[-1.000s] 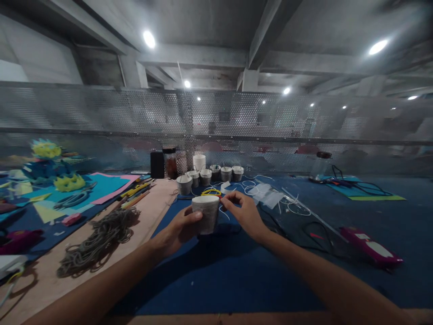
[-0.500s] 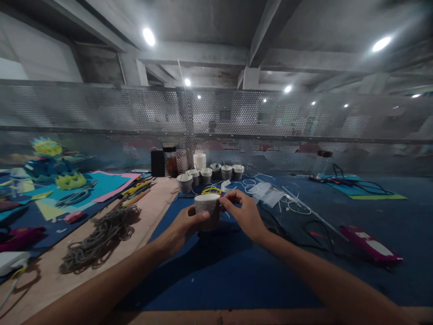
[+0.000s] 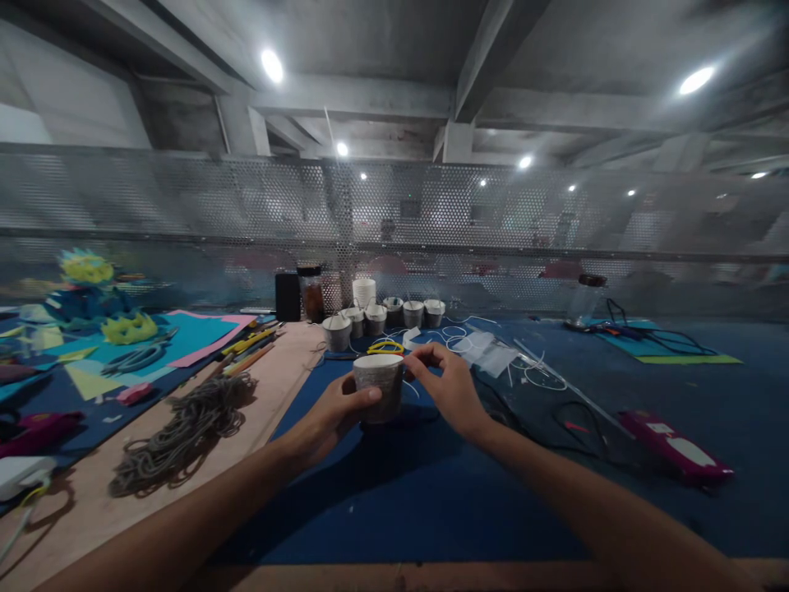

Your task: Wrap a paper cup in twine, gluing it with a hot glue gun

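A small grey cup [image 3: 380, 388] with a white inside stands upright in my left hand [image 3: 336, 415], whose thumb lies on its near side. At the cup's right rim is my right hand [image 3: 447, 386], its thumb and forefinger pinched together. A thin white strand shows just below those fingertips; whether they grip it is too small to tell. Behind the cup lies a yellow-handled tool [image 3: 385, 349]. Farther back, several similar grey cups [image 3: 337, 334] with thin wires stand in a row, in front of a stack of white cups [image 3: 364, 293].
Left: grey cord bundle [image 3: 178, 427], pencils [image 3: 250, 359], scissors [image 3: 140, 353], coloured paper [image 3: 206, 335] and yellow paper crowns [image 3: 129, 327]. Right: clear plastic bag [image 3: 490, 352], magenta device [image 3: 678, 448], black cable and a glass jar [image 3: 584, 302]. A perforated metal screen [image 3: 407, 205] stands behind.
The cup has shifted very slightly, and my right fingertips have moved a little to the right at its rim. My left hand keeps its hold.
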Available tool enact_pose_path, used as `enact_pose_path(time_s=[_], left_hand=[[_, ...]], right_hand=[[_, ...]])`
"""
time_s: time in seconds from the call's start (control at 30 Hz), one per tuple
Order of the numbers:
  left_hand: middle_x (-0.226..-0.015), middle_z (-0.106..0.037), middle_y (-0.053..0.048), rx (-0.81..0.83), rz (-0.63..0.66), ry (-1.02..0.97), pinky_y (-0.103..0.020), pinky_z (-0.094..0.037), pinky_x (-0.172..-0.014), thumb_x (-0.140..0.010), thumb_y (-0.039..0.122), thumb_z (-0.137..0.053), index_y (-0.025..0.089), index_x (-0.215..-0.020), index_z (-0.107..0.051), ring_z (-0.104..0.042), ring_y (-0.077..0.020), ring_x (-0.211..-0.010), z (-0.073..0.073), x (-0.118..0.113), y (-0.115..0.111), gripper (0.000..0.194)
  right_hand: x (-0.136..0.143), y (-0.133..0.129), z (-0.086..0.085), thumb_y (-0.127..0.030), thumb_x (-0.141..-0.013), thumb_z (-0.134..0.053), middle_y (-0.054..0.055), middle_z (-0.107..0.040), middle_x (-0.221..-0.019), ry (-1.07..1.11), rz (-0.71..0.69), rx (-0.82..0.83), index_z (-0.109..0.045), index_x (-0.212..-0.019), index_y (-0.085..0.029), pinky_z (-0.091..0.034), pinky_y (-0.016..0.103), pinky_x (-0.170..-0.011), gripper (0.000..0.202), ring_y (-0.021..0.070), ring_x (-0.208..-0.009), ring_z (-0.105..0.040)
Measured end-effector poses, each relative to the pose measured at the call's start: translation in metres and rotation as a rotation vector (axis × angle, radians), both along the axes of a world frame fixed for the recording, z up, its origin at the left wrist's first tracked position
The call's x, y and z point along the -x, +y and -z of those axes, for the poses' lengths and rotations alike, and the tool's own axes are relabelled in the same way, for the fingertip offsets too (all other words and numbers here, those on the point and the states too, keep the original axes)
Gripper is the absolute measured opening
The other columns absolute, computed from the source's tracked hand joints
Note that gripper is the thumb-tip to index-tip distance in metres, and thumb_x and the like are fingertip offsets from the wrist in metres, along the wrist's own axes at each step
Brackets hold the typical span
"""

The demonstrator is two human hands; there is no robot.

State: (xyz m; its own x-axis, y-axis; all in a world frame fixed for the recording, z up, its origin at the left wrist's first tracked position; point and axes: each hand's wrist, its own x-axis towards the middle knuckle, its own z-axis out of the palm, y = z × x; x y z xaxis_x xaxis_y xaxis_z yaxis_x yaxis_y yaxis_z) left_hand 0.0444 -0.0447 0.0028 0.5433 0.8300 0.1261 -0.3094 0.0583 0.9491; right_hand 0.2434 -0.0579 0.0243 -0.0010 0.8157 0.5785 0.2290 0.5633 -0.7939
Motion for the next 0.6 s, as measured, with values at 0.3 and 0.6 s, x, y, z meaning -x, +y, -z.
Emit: enact_pose_path(time_s=[0.3, 0.6], left_hand=[[-0.123, -0.067, -0.016, 0.006, -0.003, -0.009, -0.036, -0.050, -0.088, -0.081, 0.025, -0.072, 0.015, -0.132, -0.058, -0.066, -0.0279, -0.101, 0.0013, 0.0006, 0.0012, 0.054], [-0.121, -0.068, -0.016, 0.037, 0.018, -0.034, -0.039, -0.049, -0.092, -0.083, 0.025, -0.071, 0.015, -0.129, -0.062, -0.068, -0.0281, -0.098, 0.0006, 0.0022, 0.0016, 0.048]], right_hand=[[0.0000, 0.0025, 0.0024, -0.034, -0.089, -0.063, 0.000, -0.068, -0.076, -0.034, 0.002, 0.000, -0.064, -0.082, -0.018, -0.051, 0.026, -0.073, 0.017, 0.0144, -0.073, -0.065], [-0.0012, 0.0017, 0.0021, -0.035, -0.089, -0.062, 0.000, -0.069, -0.078, -0.036, -0.023, 0.013, -0.064, -0.083, -0.018, -0.051, 0.027, -0.073, 0.019, 0.0147, -0.073, -0.066]])
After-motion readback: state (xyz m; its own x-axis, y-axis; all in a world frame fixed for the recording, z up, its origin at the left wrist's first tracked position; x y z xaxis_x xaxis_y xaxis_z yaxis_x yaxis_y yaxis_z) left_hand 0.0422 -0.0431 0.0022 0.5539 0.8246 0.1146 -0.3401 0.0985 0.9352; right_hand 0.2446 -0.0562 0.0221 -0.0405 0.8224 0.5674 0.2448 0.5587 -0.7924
